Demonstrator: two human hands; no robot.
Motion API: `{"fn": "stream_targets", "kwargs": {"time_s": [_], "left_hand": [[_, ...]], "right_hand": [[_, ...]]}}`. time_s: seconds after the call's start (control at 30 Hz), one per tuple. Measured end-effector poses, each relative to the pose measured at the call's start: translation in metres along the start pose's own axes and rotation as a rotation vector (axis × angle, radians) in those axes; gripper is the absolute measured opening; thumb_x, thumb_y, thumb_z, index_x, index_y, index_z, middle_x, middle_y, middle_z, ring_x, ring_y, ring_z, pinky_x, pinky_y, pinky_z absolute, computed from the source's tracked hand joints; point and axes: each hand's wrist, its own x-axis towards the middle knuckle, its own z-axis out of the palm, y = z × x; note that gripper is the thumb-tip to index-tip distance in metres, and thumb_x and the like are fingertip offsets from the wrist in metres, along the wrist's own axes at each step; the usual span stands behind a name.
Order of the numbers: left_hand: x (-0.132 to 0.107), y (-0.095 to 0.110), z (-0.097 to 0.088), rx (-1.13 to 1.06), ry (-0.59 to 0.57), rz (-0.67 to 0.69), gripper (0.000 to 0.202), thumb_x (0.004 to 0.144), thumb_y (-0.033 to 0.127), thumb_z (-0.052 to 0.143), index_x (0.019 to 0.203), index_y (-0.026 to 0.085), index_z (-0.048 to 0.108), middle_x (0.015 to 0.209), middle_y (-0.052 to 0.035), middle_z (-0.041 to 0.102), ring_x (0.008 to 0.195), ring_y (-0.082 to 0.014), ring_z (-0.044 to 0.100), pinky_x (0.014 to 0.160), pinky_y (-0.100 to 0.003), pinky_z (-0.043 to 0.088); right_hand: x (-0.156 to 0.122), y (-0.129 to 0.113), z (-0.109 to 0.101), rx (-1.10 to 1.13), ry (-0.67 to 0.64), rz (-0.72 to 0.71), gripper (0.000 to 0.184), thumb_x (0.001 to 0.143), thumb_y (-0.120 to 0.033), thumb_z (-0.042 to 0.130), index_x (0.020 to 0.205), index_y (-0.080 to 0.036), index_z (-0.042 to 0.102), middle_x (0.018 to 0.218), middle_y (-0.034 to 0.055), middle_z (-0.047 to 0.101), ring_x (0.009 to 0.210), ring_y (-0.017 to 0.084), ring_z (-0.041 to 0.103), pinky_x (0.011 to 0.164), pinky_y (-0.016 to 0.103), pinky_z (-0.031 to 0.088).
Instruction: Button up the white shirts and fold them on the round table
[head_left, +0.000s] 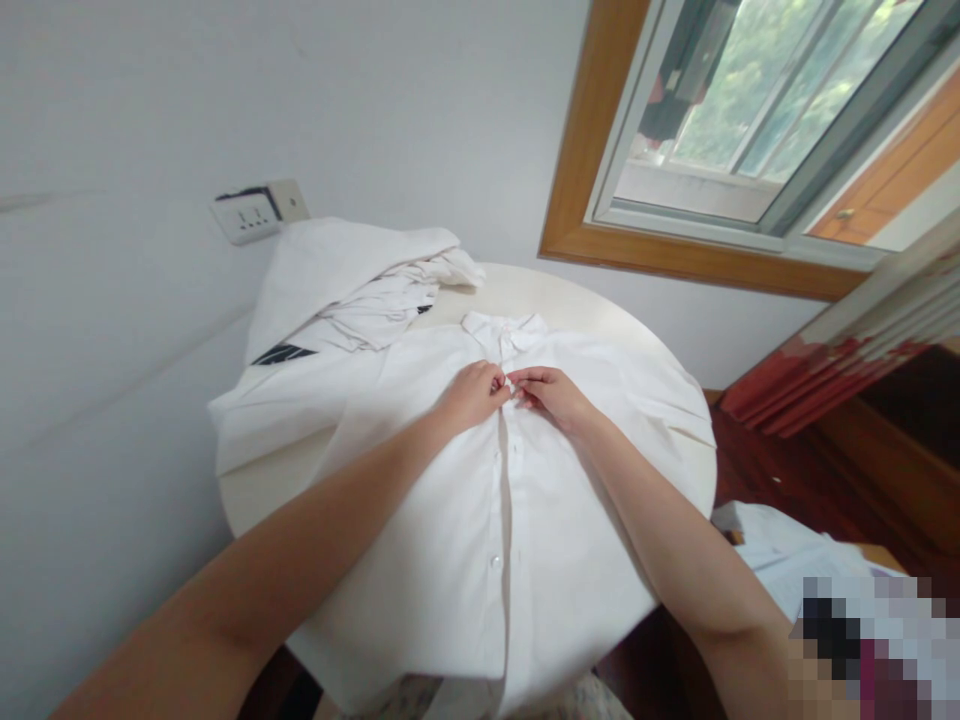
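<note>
A white button-up shirt (420, 540) lies spread on a round cream table (570, 290), its collar (504, 330) pointing away from me. My left hand (478, 392) pinches the front edge a little below the collar. Meeting it from the other side, my right hand (551, 395) grips the opposite edge with thumb and fingers. Whatever button sits between the fingertips is hidden. Lower down, the front hangs slightly apart, and a button (495, 562) shows on the left edge. Both sleeves stretch out to the sides.
Folded white cloth (352, 275) with some black parts is heaped at the table's back left, against the wall. Above it is a wall socket (247, 215). A wood-framed window (592, 120) is at the upper right. Light-coloured cloth (780, 550) lies at the lower right, below a curtain (817, 360).
</note>
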Motion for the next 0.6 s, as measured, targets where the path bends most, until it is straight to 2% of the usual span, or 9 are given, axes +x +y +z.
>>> {"fn": "stream_targets", "kwargs": {"time_s": [0.23,0.6], "left_hand": [[-0.002,0.004,-0.003,0.009,0.045,0.013,0.015,0.080,0.027,0.055,0.085,0.017,0.065,0.082,-0.0055,0.064,0.079,-0.0178,0.060,0.075,-0.028,0.046],[-0.003,0.009,-0.012,-0.029,0.012,-0.065,0.018,0.078,0.026,0.056,0.082,0.016,0.070,0.080,-0.0054,0.069,0.073,-0.0168,0.062,0.066,-0.025,0.044]], "right_hand": [[0.001,0.002,-0.001,0.028,0.013,-0.018,0.013,0.072,-0.006,0.061,0.080,-0.012,0.070,0.062,-0.0009,0.064,0.052,0.005,0.055,0.050,0.015,0.046],[0.005,0.011,-0.001,0.011,0.044,-0.049,0.011,0.066,-0.010,0.068,0.077,-0.013,0.066,0.063,0.0005,0.065,0.052,0.007,0.056,0.050,0.018,0.048]]}}
